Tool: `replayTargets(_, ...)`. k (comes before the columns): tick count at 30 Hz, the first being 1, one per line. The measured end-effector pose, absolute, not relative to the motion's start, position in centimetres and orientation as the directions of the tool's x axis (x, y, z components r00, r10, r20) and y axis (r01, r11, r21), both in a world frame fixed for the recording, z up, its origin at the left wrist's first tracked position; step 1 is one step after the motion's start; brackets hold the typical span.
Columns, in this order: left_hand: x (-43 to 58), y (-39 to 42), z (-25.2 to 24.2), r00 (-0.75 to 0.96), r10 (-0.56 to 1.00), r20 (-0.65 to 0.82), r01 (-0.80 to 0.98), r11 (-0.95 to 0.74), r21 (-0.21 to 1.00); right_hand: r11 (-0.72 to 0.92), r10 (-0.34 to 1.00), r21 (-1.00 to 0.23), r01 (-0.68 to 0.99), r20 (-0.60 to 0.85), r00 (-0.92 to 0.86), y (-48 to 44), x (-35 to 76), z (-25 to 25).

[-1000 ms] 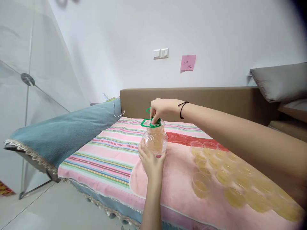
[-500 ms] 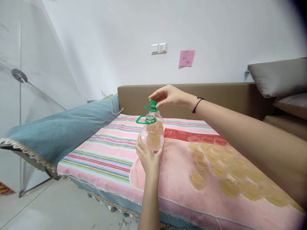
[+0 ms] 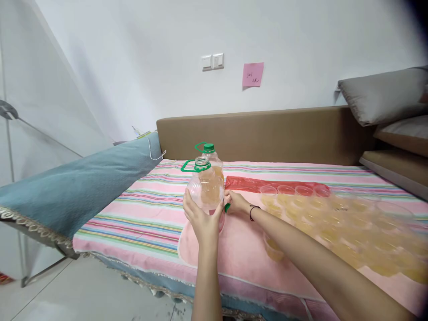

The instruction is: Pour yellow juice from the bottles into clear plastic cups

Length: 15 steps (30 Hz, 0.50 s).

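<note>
A clear plastic bottle [image 3: 195, 183] with an uncapped neck and a green ring handle stands upright on the bed, and the fingers of my left hand [image 3: 202, 220] curl around its lower body. My right hand [image 3: 236, 203] is low beside the bottle's right side, its fingers pinching a green bottle cap [image 3: 227, 207]. Right behind stands a second bottle [image 3: 218, 166] with a green cap on and yellowish liquid inside. Whether the front bottle holds liquid, I cannot tell.
Rows of clear plastic cups [image 3: 314, 218] with yellow liquid stand on the pink mat [image 3: 240, 263] to the right; my right forearm passes in front of some. A red plastic strip [image 3: 244, 183] lies behind them. Grey cushions [image 3: 384, 96] are stacked at the far right.
My right hand has come down from above the bottles to the front bottle's right side, carrying the green cap. My left hand keeps its hold. The view has shifted slightly.
</note>
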<state>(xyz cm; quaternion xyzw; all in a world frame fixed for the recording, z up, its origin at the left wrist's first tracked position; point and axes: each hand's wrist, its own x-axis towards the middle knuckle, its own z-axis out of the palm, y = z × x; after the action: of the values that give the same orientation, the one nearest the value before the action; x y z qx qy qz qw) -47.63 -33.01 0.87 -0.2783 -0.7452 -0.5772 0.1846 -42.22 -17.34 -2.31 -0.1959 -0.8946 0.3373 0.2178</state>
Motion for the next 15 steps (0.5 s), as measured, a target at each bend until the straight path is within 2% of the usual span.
replayTargets(3,-47.9,-33.0,0.7,-0.759,0.191,0.622,0.650,0.161,0.743,0.665,0.490,-0.699,0.264,0.142,-0.860,-17.7,-41.7,-3.6)
replayTargets(6,-48.2,-32.9,0.4,-0.737,0.202,0.645,0.674,0.157,0.722,0.656,0.496,-0.701,0.280,0.121,-0.860,-17.2,-41.9,-3.0)
replayTargets(11,-48.3,-32.8,0.2,-0.729,0.224,0.647,0.682,0.150,0.716,0.652,0.547,-0.725,0.222,0.246,-0.800,-15.8,-39.5,2.8)
replayTargets(15,-48.7,-32.9,0.5,-0.749,0.238,0.618,0.655,0.131,0.744,0.639,0.626,-0.749,0.175,0.375,-0.683,-16.5,-30.7,7.7)
